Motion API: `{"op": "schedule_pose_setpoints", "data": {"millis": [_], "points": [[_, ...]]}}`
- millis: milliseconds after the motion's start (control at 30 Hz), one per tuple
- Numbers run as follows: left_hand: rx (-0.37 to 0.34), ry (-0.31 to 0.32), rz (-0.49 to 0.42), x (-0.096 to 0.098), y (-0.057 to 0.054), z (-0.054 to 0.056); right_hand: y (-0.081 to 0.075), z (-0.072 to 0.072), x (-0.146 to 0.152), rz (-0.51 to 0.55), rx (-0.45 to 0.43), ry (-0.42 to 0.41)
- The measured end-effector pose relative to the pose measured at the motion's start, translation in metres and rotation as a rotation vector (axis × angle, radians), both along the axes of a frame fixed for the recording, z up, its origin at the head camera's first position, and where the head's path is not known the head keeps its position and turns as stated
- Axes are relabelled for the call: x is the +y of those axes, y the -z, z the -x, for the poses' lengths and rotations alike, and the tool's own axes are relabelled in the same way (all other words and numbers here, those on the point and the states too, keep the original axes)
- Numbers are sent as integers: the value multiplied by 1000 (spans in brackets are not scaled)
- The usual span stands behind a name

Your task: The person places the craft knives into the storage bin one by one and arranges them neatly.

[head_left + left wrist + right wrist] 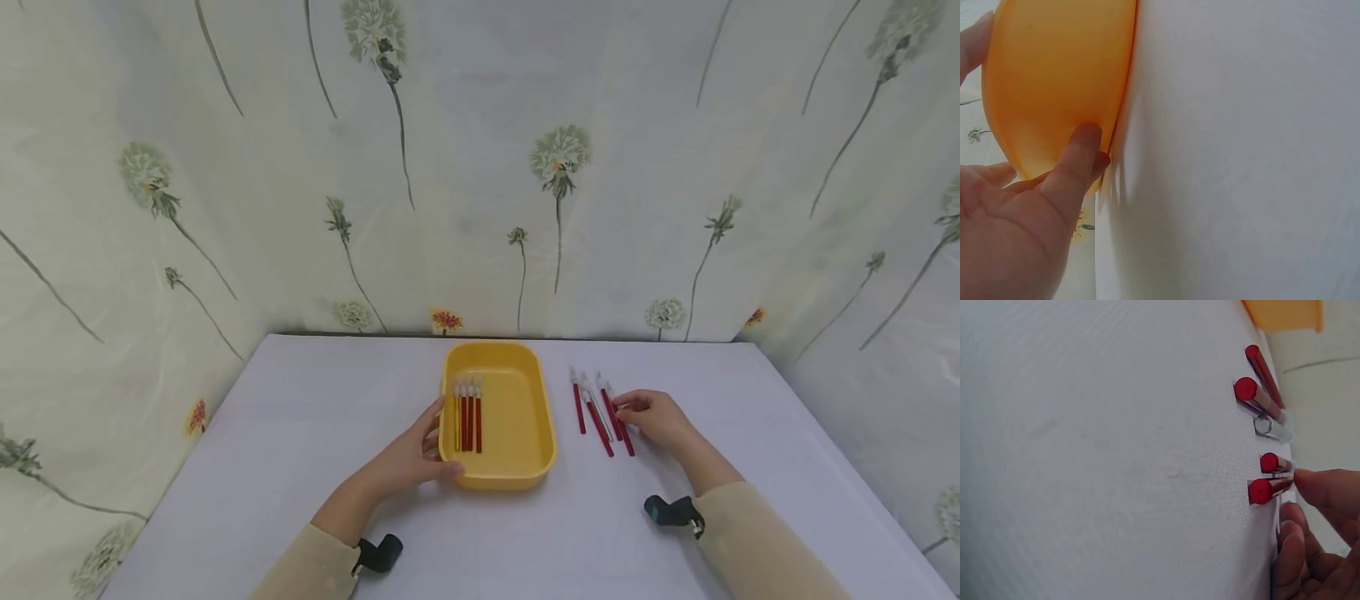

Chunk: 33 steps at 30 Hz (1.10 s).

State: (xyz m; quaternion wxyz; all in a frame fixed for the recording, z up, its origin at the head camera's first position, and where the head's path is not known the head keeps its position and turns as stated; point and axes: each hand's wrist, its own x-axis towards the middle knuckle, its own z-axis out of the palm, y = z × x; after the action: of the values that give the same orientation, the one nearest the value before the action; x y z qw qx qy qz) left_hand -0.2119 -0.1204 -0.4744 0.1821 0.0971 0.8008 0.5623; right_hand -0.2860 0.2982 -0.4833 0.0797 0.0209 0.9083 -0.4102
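A yellow plastic tray [517, 417] sits on the white table. My left hand [416, 454] grips its left side near the front corner, the thumb at the front rim; in the left wrist view its fingers [1075, 162] lie against the tray's outer wall [1054, 75]. One yellow pen [457, 421] and several red pens [470, 421] lie side by side along the tray's left. To the right of the tray, my right hand [656, 417] pinches the rightmost red pen [627, 437]; in the right wrist view its thumb is right at that pen [1261, 491].
Beside that pen lie more red pens [579, 408] and a clear pen [604, 419], slanted on the white tabletop [345, 400]. A flower-printed cloth [480, 167] hangs behind the table's back edge. Small black devices [671, 511] are strapped at both wrists.
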Motion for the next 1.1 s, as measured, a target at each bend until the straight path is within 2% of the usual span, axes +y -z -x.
{"op": "schedule_pose_setpoints", "data": {"millis": [433,733,900,1100], "points": [[-9,-6,0,1,2,-1,3,4,2,-36,-18,4],[-16,-16,0,0,0,-2,0,12,6,-143,13,-79],[-10,-5,-15,0,1,-2,1,14,9,-145,5,-81],[-7,-1,-26,0,1,-2,5,9,12,-108,-10,-46]]}}
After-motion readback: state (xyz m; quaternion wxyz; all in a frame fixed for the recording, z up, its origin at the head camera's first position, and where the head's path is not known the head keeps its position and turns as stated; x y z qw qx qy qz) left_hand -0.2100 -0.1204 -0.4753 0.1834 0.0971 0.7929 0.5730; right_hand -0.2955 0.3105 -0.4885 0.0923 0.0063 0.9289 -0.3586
